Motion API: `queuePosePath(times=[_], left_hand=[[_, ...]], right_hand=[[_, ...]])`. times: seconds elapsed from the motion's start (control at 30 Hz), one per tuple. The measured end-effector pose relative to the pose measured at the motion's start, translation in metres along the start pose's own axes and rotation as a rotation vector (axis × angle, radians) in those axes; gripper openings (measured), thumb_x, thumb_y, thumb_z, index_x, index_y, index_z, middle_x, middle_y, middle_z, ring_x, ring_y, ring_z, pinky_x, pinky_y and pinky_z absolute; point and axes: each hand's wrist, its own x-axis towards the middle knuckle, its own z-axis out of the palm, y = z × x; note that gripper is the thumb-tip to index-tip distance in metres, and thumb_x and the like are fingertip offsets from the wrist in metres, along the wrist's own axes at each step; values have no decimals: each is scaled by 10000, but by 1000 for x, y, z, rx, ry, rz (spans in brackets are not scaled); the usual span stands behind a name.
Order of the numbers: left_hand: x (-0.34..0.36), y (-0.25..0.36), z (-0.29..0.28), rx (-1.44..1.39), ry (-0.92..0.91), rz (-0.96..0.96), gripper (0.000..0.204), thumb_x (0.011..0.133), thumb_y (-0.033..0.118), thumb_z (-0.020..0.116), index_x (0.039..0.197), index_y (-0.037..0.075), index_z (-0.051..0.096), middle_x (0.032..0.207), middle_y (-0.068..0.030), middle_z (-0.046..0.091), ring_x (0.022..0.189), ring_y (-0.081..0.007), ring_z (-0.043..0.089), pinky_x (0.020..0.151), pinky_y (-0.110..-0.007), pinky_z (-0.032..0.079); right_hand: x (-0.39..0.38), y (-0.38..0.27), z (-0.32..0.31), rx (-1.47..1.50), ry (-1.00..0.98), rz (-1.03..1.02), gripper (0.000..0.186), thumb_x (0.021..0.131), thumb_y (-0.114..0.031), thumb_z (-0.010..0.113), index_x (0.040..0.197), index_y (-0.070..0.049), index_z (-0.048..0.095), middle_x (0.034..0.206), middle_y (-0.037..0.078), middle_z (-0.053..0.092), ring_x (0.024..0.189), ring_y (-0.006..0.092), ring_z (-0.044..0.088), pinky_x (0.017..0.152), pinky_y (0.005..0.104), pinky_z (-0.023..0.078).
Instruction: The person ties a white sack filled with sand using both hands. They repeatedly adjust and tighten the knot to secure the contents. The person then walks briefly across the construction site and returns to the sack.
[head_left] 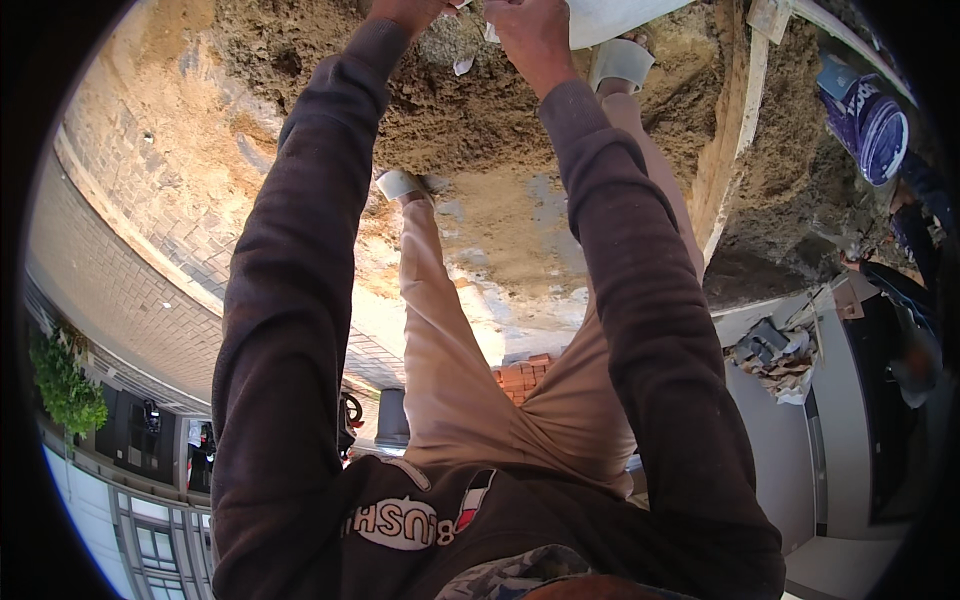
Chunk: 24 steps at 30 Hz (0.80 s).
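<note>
Both my arms, in dark brown sleeves, reach to the top edge of the picture. My left hand (408, 10) is cut off by that edge; its fingers look curled, with a small white scrap near the tips. Close beside it, my right hand (535, 38) has its fingers pinched together, with a bit of white showing next to them. What either hand grips is too small and too hidden to name. Just right of my right hand lies part of a large white sheet or sack (625, 18). Dark loose soil (470, 115) spreads under both hands.
My feet, in pale shoes (622, 65), stand apart on the soil. A wooden board (735, 150) runs along the right. Beyond it are a purple sack (868, 130), another person (915, 235) and a debris heap (778, 360). Red bricks (523, 377) show between my legs.
</note>
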Motion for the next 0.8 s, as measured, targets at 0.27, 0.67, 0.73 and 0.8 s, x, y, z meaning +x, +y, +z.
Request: queuePosePath(times=[0.27, 0.67, 0.73, 0.8], left_hand=[[8, 4, 5, 1, 25, -200, 215, 811, 140, 704, 946, -20, 653, 725, -96, 660, 571, -180, 635, 495, -334, 544], [-18, -31, -10, -632, -222, -504, 176, 872, 109, 674, 1026, 33, 635, 849, -49, 663, 762, -142, 628, 650, -307, 560], [-17, -32, -9, -568, -214, -480, 168, 862, 107, 680, 1007, 31, 641, 846, -46, 661, 750, -139, 624, 640, -303, 556], [-13, -27, -9, -437, -233, -487, 165, 851, 94, 686, 994, 23, 645, 842, -49, 659, 737, -142, 623, 638, -301, 558]], right_hand=[[-3, 0, 0, -4, -35, -235, 91, 799, -32, 514, 784, -8, 600, 764, 188, 646, 753, 363, 645, 676, 427, 493], [-6, 1, 2, 19, -108, -67, 94, 787, -62, 535, 790, -12, 614, 723, 203, 641, 685, 333, 649, 631, 404, 503], [-7, 3, 5, 92, -21, -20, 83, 778, -66, 553, 782, -16, 620, 726, 198, 647, 691, 338, 652, 638, 407, 507], [-6, 4, 6, -69, 37, -21, 79, 772, -84, 579, 778, -21, 627, 731, 196, 653, 704, 357, 652, 651, 426, 508]])
